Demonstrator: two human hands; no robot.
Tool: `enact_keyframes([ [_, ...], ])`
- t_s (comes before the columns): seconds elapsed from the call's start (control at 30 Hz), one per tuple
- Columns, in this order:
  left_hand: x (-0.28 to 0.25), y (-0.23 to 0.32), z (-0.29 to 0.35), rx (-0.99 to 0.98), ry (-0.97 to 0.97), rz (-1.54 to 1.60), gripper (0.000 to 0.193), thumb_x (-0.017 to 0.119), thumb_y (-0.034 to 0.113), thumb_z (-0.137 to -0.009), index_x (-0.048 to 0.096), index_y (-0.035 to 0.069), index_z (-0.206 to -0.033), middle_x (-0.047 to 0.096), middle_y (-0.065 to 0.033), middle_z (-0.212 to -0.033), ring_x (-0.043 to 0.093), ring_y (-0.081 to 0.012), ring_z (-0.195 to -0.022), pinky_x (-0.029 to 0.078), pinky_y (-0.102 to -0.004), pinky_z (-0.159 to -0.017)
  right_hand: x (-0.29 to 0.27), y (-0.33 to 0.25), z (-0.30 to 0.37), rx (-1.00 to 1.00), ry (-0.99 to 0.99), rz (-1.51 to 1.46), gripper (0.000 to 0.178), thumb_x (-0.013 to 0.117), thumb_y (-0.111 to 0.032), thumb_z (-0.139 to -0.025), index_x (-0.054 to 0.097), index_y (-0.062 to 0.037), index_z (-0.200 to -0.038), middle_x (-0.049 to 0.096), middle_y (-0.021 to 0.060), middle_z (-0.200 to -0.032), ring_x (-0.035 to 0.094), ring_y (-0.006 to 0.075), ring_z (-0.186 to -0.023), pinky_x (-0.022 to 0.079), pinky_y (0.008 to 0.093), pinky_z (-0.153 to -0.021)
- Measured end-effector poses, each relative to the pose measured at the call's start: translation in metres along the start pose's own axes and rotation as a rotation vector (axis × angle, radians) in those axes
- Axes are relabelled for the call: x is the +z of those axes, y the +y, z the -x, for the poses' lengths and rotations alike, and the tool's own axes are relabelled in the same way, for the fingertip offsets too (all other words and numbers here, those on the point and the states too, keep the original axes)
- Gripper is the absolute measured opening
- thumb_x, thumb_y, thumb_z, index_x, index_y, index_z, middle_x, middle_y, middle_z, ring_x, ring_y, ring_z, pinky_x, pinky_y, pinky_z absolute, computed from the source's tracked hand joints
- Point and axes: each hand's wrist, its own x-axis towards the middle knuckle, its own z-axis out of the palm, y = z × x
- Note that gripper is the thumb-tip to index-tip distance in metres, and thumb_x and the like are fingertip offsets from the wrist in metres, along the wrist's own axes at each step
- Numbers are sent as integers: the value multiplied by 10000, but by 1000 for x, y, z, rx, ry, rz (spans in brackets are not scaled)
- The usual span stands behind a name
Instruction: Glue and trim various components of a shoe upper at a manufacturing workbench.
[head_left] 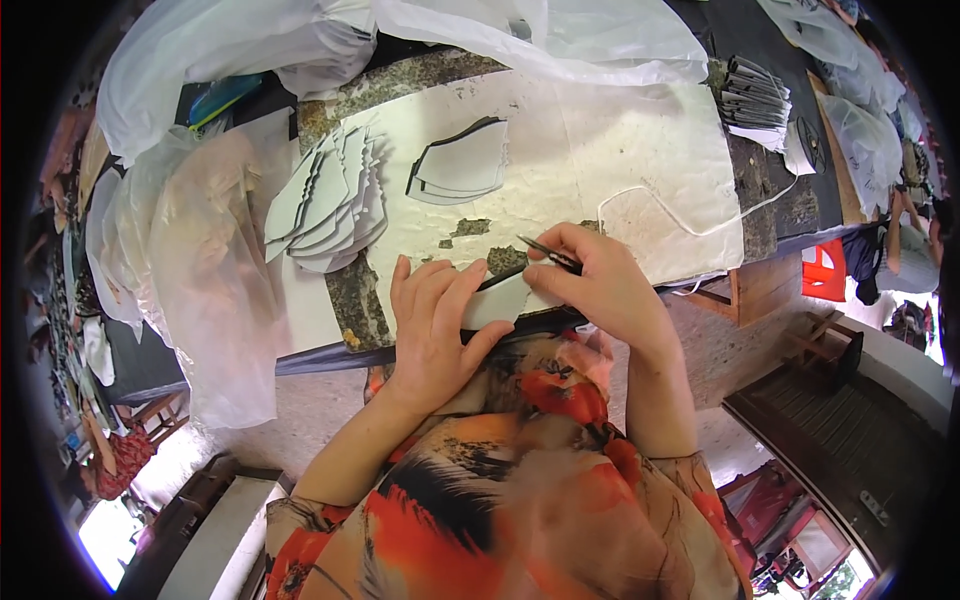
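At the table's near edge lies a pale grey cut piece (497, 304) with a black strip along its upper edge. My left hand (432, 318) rests beside it, fingers stretched out, its index finger and thumb touching the piece. My right hand (605, 290) is closed, thumb and fingers pinching a slim dark pointed tool (553, 254) whose tip points left over the piece; its exact kind is unclear. Farther up, a small stack of similar black-edged pieces (460, 165) lies flat. Left of it is a fanned pile of pale cut pieces (335, 200).
Below everything is a worn white board (660, 140). Clear plastic bags (215, 260) lie at the left and along the far side. A white cord (690, 225) curves across the right of the board toward a bundle of dark strips (755, 105). A red crate (823, 270) stands beyond.
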Motion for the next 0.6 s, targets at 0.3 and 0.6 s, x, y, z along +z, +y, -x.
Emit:
enact_keyframes([
  [0.3,-38,-1,-46,-193,-339,256,328,789,306,-854,741,67,-1074,584,-43,-820,594,-280,-932,417,-449,-1020,7,-11,1,-154,-184,-100,161,692,-154,-924,677,1,-963,631,8,-783,537,61,-733,458,256,-654],
  [0.6,-72,-24,-60,-845,-520,960,202,715,226,-990,731,25,-983,663,52,-834,570,-27,-744,480,-220,-655,-2,-10,-2,-583,-202,61,224,607,-131,-984,694,-62,-1179,697,98,-1063,659,236,-1014,523,329,-872],
])
